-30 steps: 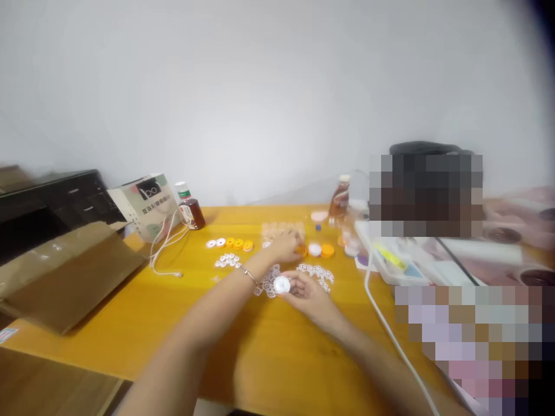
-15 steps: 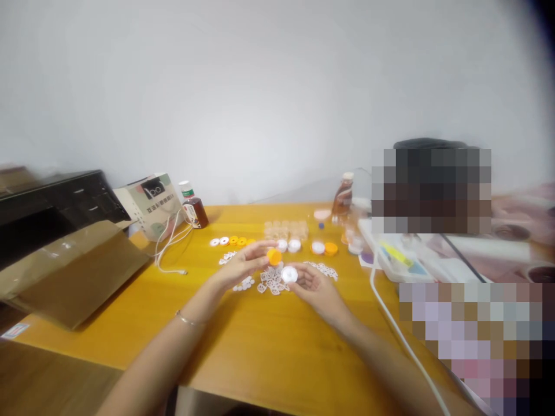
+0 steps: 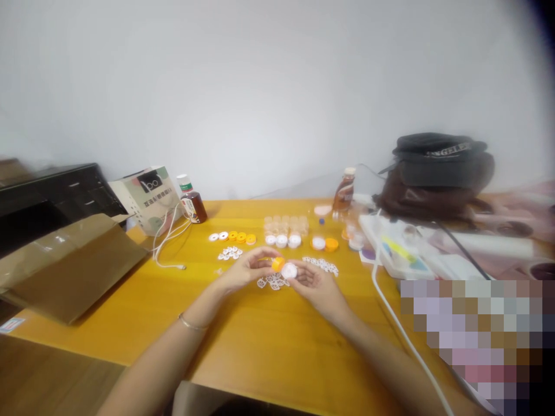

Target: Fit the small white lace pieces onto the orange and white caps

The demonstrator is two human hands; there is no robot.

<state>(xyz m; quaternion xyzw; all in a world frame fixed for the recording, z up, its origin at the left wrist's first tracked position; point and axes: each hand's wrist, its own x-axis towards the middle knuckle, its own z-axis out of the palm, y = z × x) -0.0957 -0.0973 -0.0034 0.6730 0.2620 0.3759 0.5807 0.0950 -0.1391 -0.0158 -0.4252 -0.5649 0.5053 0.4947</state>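
Plain pale grey wall [image 3: 277, 69] filling the upper half of the frame, soft brighter patch [image 3: 229, 138] near upper centre, glossy yellow-brown wooden table [image 3: 255, 346] across the middle and below, darker brown surface [image 3: 52, 370] at lower left

Between our hands, we hold two small round pieces: an orange one [image 3: 278, 264] in the left hand [image 3: 243, 271], just beside a white one [image 3: 289, 271] in the right hand [image 3: 315, 284]. Beyond them on the table [image 3: 269, 346], we see three white discs [image 3: 282, 241] in front of translucent cups [image 3: 287, 223].
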